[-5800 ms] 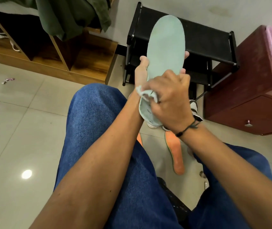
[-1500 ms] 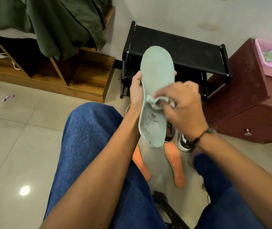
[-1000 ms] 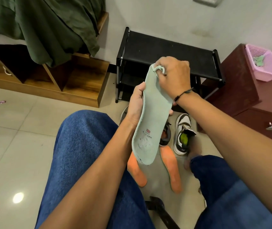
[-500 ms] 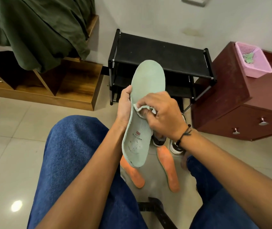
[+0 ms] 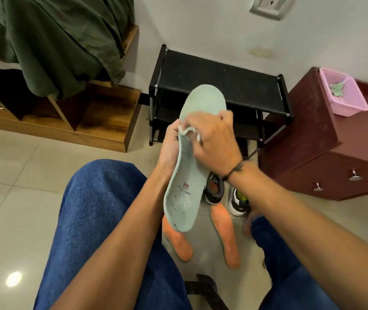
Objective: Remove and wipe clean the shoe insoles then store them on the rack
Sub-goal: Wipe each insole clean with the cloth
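A pale green insole (image 5: 186,193) stands nearly upright in front of me, toe end up. My left hand (image 5: 169,148) grips its left edge from behind at mid-length. My right hand (image 5: 214,142) pinches a small white wipe (image 5: 188,132) and presses it against the insole's middle. Two orange insoles (image 5: 176,240) (image 5: 226,236) lie on the floor between my knees. Beyond them stands a pair of black-and-white shoes (image 5: 238,200), partly hidden by my right wrist. The black shoe rack (image 5: 219,86) stands against the wall behind the insole.
A dark red drawer cabinet (image 5: 326,148) stands right of the rack with a pink basket (image 5: 344,95) on top. A wooden shelf unit (image 5: 102,121) under a green cloth (image 5: 55,41) sits at left. My blue-jeaned legs fill the foreground.
My right hand with the wipe slid up to the insole's toe, then back down to its middle. The left hand kept its grip throughout.
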Tool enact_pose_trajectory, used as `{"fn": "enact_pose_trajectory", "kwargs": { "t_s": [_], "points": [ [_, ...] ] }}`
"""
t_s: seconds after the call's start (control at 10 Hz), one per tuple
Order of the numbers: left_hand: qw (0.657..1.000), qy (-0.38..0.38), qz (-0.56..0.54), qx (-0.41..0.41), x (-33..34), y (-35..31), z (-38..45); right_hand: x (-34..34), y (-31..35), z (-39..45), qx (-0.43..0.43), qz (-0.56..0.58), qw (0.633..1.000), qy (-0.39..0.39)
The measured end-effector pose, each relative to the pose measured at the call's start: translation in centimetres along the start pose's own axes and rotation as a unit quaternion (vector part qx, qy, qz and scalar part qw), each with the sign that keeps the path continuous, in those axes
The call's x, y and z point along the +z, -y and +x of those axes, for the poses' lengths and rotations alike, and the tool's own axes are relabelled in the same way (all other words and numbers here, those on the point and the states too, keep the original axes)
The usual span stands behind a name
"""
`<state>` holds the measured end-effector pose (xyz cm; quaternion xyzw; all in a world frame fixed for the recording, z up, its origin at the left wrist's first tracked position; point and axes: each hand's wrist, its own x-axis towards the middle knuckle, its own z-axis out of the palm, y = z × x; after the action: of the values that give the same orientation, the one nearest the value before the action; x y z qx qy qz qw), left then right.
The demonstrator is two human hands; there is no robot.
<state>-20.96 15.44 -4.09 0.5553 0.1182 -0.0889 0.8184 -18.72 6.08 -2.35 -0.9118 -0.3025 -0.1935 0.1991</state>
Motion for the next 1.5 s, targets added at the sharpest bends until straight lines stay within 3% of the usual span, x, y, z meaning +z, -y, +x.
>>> {"fn": "enact_pose_trajectory", "kwargs": {
  "t_s": [0.2,0.3,0.4,0.5,0.7,0.8,1.0,1.1,1.2,1.3,1.4,1.5],
  "points": [
    [0.998,-0.013,-0.064,-0.019,-1.0,0.9,0.8,-1.7,0.2,-2.8,-0.112,0.008,0.993,0.047],
    [0.994,0.022,-0.107,-0.024,-0.1,0.4,0.1,-3.1,-1.7,-0.3,-0.075,-0.029,0.997,0.005],
    [0.978,0.066,-0.175,-0.087,0.8,0.1,-0.4,-4.0,-4.0,4.2,0.033,-0.085,0.995,-0.031],
    [0.97,0.09,-0.2,-0.107,1.0,0.2,-0.4,-3.0,-5.3,6.1,0.047,-0.152,0.987,0.037],
    [0.984,0.016,-0.175,-0.018,0.2,0.5,0.1,0.1,-1.8,2.8,0.017,-0.1,0.994,0.042],
    [0.978,-0.016,-0.207,-0.007,-0.6,0.5,0.8,0.9,0.8,0.3,-0.001,-0.05,0.999,0.022],
    [0.986,-0.044,-0.16,0.013,-1.1,0.7,1.0,-0.8,0.6,-1.1,-0.019,0.01,0.999,0.037],
    [0.987,-0.007,-0.159,0.01,-0.2,0.2,0.3,-2.1,-0.8,2.1,0.018,-0.036,0.999,-0.021],
    [0.971,0.087,-0.219,-0.047,0.5,-0.6,0.0,-2.7,-2.5,6.0,0.065,-0.119,0.99,0.028],
    [0.972,0.082,-0.213,-0.05,0.3,-0.1,0.5,-2.7,-2.6,6.6,0.06,-0.152,0.978,0.132],
    [0.983,0.009,-0.186,0.004,-0.4,0.5,1.0,-1.5,-1.4,5.3,0.044,-0.159,0.974,0.152],
    [0.984,-0.032,-0.173,0.035,-0.7,0.4,1.2,-1.4,1.2,2.3,0.021,-0.167,0.978,0.122]
  ]
}}
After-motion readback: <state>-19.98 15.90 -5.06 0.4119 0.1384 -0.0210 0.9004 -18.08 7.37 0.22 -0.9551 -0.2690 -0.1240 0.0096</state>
